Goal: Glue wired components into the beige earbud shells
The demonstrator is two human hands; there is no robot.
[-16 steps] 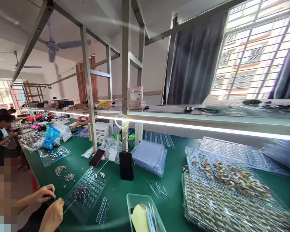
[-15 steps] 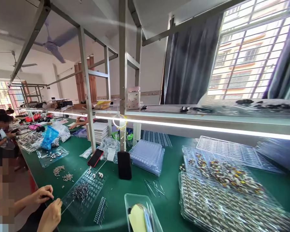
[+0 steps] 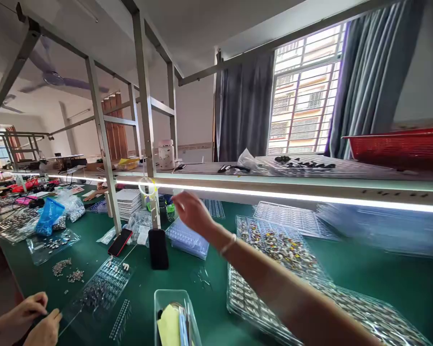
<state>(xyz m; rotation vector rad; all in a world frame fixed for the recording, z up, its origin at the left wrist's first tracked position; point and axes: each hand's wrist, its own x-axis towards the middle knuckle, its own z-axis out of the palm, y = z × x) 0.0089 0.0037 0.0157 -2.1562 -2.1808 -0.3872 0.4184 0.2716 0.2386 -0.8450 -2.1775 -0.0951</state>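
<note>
Right hand [image 3: 190, 209], the nearer, is by clear tray stack [image 3: 187, 239], left of filled trays [image 3: 286, 251]; grip unclear. Left hand unseen.

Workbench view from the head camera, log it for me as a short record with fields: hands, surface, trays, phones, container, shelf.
Right hand: raised in front of the stacked clear trays; hand grip unclear
Left hand: out of view
Co-worker's hands: lower left, by a heap of small dark parts
Surface: green tabletop
Filled trays: small multicoloured pieces, partly behind the forearm
Phones: black phone at the post's foot; red-edged phone left of it
Container: clear bin with yellow paper
Shelf: red basket, right end
</note>
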